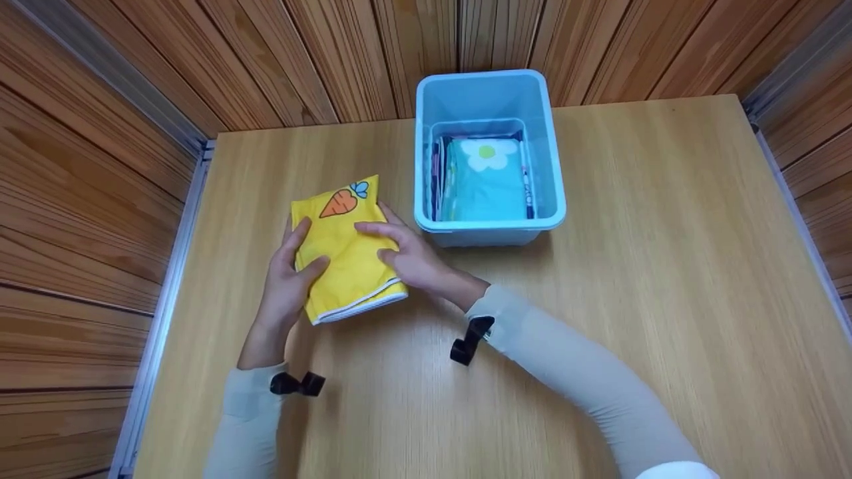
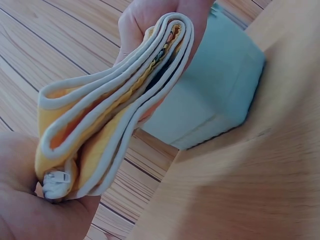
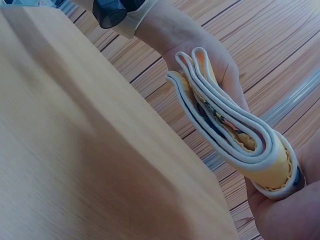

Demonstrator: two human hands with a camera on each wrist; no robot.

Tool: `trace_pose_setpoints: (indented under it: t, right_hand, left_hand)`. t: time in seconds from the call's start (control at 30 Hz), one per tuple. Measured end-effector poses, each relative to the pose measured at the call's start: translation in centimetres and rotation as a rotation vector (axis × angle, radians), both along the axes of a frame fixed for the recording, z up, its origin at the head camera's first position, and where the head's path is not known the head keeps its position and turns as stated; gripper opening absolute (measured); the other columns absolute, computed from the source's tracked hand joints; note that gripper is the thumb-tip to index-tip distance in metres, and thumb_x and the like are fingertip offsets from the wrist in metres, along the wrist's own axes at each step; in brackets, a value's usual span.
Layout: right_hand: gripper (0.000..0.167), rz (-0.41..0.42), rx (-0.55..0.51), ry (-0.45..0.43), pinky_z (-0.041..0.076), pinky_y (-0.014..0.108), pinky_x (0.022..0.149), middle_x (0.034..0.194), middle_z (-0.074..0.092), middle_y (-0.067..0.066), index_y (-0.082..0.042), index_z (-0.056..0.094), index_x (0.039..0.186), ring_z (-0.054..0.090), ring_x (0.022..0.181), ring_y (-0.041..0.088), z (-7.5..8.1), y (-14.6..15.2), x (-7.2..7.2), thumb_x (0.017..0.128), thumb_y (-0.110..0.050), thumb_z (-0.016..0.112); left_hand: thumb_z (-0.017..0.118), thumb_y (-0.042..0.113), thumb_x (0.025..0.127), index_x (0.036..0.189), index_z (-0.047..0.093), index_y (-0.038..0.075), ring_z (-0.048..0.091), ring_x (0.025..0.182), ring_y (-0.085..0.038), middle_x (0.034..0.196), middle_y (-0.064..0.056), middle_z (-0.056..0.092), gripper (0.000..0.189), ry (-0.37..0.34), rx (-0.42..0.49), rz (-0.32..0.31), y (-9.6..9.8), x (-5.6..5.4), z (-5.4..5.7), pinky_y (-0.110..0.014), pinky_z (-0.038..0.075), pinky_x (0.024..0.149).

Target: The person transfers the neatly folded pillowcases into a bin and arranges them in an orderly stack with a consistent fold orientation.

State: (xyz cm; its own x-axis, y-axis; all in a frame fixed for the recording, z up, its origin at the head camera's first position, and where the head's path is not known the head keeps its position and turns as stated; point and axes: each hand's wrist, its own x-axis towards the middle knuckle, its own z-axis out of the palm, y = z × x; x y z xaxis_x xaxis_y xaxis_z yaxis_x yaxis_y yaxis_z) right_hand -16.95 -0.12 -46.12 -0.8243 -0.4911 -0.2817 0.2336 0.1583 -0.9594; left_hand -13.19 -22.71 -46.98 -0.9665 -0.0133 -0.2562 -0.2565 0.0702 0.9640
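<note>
Both hands hold a folded yellow cloth (image 1: 346,246) above the table, left of the blue bin (image 1: 489,229). It has an orange carrot print near its far edge and white edging along the near one. My left hand (image 1: 283,286) grips its left side, thumb on top. On the right side, my right hand (image 1: 413,256) grips it with thumb and forefinger over the top face. Stacked folds of the cloth (image 2: 110,110) show edge-on in the left wrist view, with a small white piece at one corner. The right wrist view also shows the layered cloth (image 3: 235,130), with patterned fabric inside the folds.
Inside the bin stands a turquoise folded cloth (image 1: 489,189) with a white flower, among other thin folded pieces. The wooden table (image 1: 665,266) is bounded by wood-slat walls (image 1: 359,53) at the back and sides. A metal rail (image 1: 170,266) runs along the left edge.
</note>
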Motion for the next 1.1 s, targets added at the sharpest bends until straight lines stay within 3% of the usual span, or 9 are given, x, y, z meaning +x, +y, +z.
trace_pose_setpoints:
  t: [0.2,0.43,0.57,0.77,1.0,1.1]
  right_hand:
    - [0.05,-0.002,-0.004,0.025,0.053,0.027,0.094,0.171,0.002,-0.011,-0.025,0.057,0.147,0.044,0.138,0.018,0.8,-0.1,-0.1,0.104,-0.002,0.048]
    - [0.05,-0.001,-0.003,0.036,0.049,0.024,0.099,0.171,0.002,-0.011,-0.025,0.056,0.148,0.019,0.153,0.017,1.6,-0.2,-0.4,0.104,-0.001,0.048]
    - [0.05,-0.004,-0.03,0.01,0.05,0.025,0.098,0.171,0.001,-0.011,-0.024,0.055,0.148,0.032,0.147,0.016,2.1,-0.2,-0.6,0.105,-0.001,0.047]
    - [0.049,-0.019,-0.094,-0.028,0.053,0.029,0.095,0.171,0.002,-0.013,-0.021,0.056,0.148,0.06,0.12,0.018,2.8,-0.3,-1.0,0.104,0.0,0.046]
    - [0.049,-0.038,-0.106,-0.026,0.053,0.028,0.096,0.17,0.003,-0.014,-0.022,0.057,0.147,0.061,0.119,0.016,3.7,-0.2,-1.2,0.104,0.0,0.047]
    - [0.049,-0.037,-0.089,0.006,0.052,0.027,0.097,0.171,0.003,-0.012,-0.022,0.057,0.147,0.053,0.13,0.015,3.9,-0.2,-1.2,0.104,0.0,0.046]
  left_hand:
    - [0.058,-0.001,0.1,0.163,0.025,0.022,0.007,0.156,-0.013,0.171,0.009,-0.004,0.075,0.017,-0.015,0.003,-0.3,-0.2,0.7,-0.023,0.041,0.109]
    - [0.059,0.0,0.1,0.163,0.025,0.023,0.011,0.156,-0.015,0.171,0.009,-0.002,0.075,0.003,-0.024,0.01,-0.2,-0.5,1.7,-0.021,0.046,0.103]
    - [0.058,-0.001,0.1,0.163,0.025,0.024,0.015,0.155,-0.015,0.171,0.009,-0.003,0.075,-0.008,-0.004,0.017,-0.1,-0.7,2.2,-0.021,0.048,0.101]
    - [0.057,-0.003,0.1,0.163,0.024,0.021,0.022,0.154,-0.016,0.171,0.009,-0.003,0.075,-0.009,0.044,0.029,-0.1,-1.1,3.3,-0.023,0.049,0.101]
    - [0.057,-0.002,0.1,0.163,0.025,0.023,0.023,0.153,-0.016,0.171,0.011,-0.005,0.075,-0.021,0.055,0.027,-0.1,-1.5,4.3,-0.024,0.05,0.1]
    - [0.057,-0.001,0.101,0.163,0.024,0.023,0.024,0.153,-0.016,0.171,0.011,-0.005,0.074,-0.014,0.068,0.017,-0.1,-1.5,4.6,-0.024,0.051,0.099]
